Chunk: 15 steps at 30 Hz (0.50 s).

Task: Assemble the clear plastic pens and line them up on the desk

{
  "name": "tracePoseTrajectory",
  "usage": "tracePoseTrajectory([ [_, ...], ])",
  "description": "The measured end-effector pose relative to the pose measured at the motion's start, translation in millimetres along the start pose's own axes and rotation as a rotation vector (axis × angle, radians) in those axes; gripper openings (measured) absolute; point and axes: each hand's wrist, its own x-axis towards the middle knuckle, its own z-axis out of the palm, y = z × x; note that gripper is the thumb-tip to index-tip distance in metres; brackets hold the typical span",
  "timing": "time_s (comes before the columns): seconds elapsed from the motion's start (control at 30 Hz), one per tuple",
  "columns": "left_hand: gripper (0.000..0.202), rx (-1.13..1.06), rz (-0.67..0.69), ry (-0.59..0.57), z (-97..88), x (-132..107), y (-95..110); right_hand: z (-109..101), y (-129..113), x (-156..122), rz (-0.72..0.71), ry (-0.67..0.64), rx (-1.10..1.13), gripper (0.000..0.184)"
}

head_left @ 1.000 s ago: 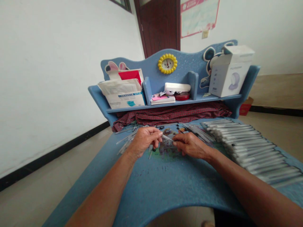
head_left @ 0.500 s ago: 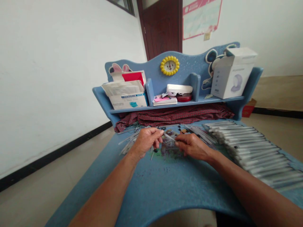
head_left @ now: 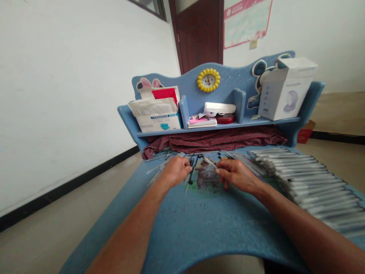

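Thin clear stick, slim, straight, glossy plastic, at centre of frame just above the desk, pinched at its near end in the right hand, fingers closed tight. Left hand curled knuckles-up, touching loose black-tipped sticks; grip on them impossible to tell. Right side: neat overlapping row of grey tubes, reaching the desk's edge. Smooth blue surface open between the forearms, down to the curved near rim.
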Motion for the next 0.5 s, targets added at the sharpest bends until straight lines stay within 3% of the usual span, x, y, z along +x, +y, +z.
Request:
tracePoseTrajectory([
  [0.13, 0.016, 0.252, -0.096, 0.062, -19.8, -0.6, -8.3, -0.2, 2.7, 1.0, -0.016, 0.002, 0.035, 0.018],
  [0.33, 0.030, 0.335, -0.308, -0.119, -42.6, -5.8, -18.6, 1.5, 4.5, 0.8, 0.021, -0.010, 0.026, 0.019],
  [0.5, 0.032, 0.274, -0.396, -0.232, -35.7, -8.9, -25.9, 2.2, 5.7, 0.2, 0.025, -0.007, 0.040, 0.020],
])
